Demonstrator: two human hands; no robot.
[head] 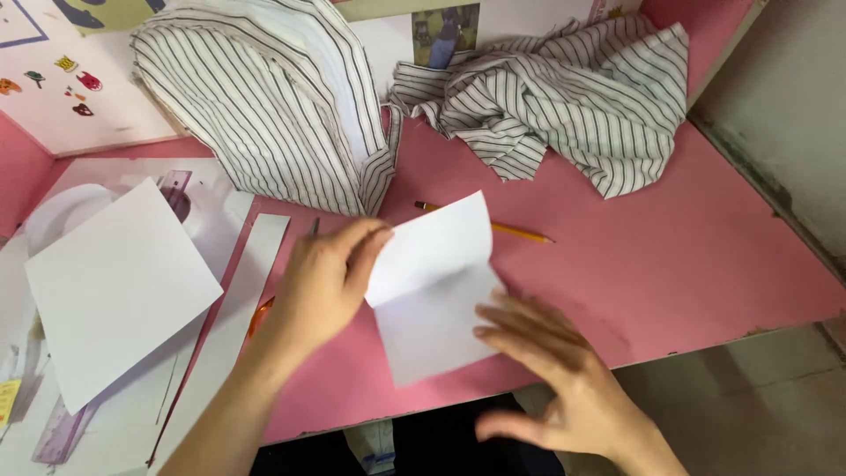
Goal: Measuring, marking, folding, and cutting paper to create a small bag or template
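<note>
A small white sheet of paper [436,282] lies on the pink table [670,256], folded with its upper half lifted. My left hand [324,280] pinches the paper's left edge at the fold. My right hand [555,366] rests flat with spread fingers on the paper's lower right part, near the table's front edge. A yellow pencil [520,232] lies just behind the paper, partly hidden by the raised flap.
Striped cloth lies bunched at the back right [564,97] and draped at the back middle [264,106]. Left of my hands are a white square sheet [115,286], a long paper strip [238,308], a purple ruler [62,432] and an orange item [260,316].
</note>
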